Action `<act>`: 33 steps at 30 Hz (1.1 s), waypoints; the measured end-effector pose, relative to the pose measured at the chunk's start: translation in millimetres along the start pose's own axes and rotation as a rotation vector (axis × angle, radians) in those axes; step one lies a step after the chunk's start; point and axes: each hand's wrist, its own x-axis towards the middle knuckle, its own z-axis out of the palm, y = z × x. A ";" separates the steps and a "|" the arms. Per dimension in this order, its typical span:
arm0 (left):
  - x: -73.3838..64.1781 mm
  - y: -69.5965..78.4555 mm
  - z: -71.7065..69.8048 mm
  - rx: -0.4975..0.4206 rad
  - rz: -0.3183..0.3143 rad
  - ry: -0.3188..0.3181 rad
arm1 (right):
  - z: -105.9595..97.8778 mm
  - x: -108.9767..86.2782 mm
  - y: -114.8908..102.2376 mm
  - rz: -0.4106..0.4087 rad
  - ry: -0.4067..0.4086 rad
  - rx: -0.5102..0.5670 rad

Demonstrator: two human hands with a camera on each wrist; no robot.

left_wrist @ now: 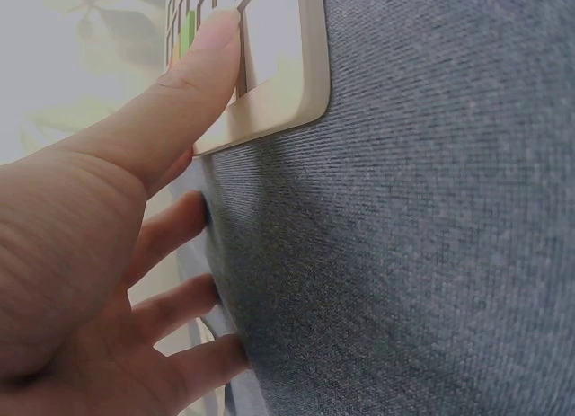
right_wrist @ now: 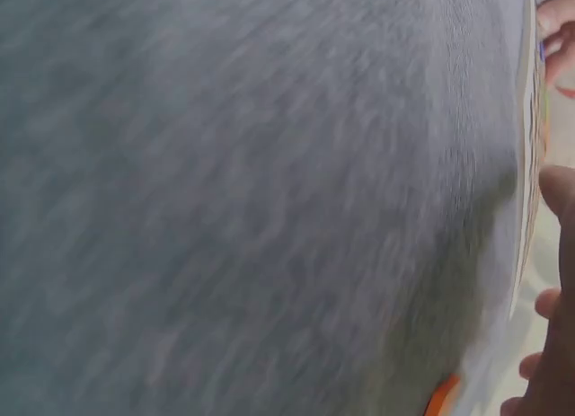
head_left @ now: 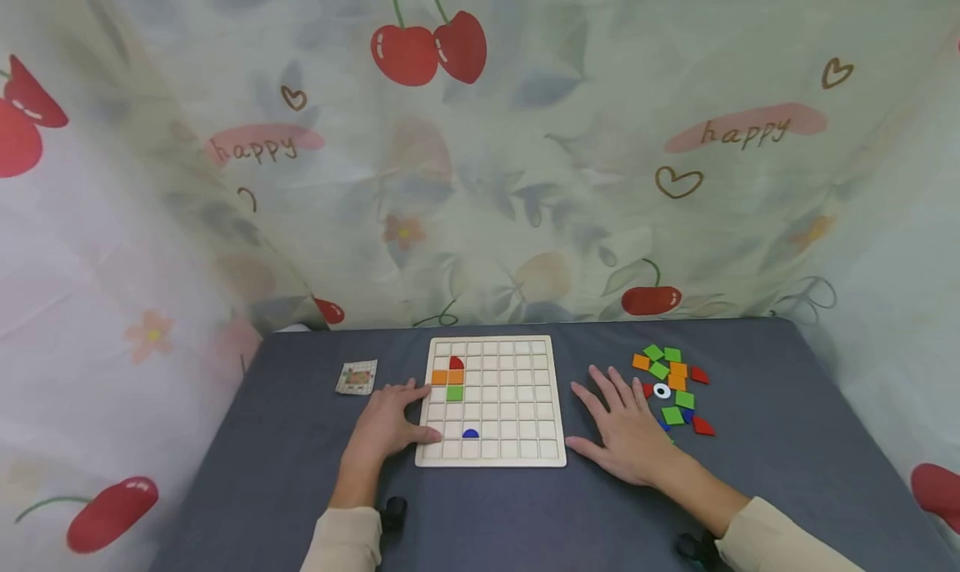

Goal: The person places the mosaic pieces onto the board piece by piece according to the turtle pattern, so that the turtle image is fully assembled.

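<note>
A pale grid board lies flat on the dark cloth. Toward its left side sit a red quarter-circle tile, two orange square tiles and a green square tile; a blue half-circle tile is lower down. My left hand is at the board's left edge, its thumb resting on the rim and its other fingers spread by the cloth. My right hand, fingers spread, hovers or rests between the board and the loose tiles, holding nothing visible and partly covering some tiles.
Loose tiles lie on the right, among them a green square, an orange square, a red tile and a white ring-like eye piece. A small printed card lies left of the board. A patterned curtain stands behind the table.
</note>
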 end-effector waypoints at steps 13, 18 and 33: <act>-0.5 -4.7 2.3 -0.008 -0.008 -0.010 | -13.6 -21.0 33.6 0.029 0.031 0.038; -1.2 -5.2 2.1 -0.007 -0.006 -0.008 | -18.7 -27.8 42.0 0.034 0.029 0.040; 1.8 -1.6 2.4 -0.003 0.005 -0.012 | -30.2 -38.4 52.0 0.040 0.052 0.035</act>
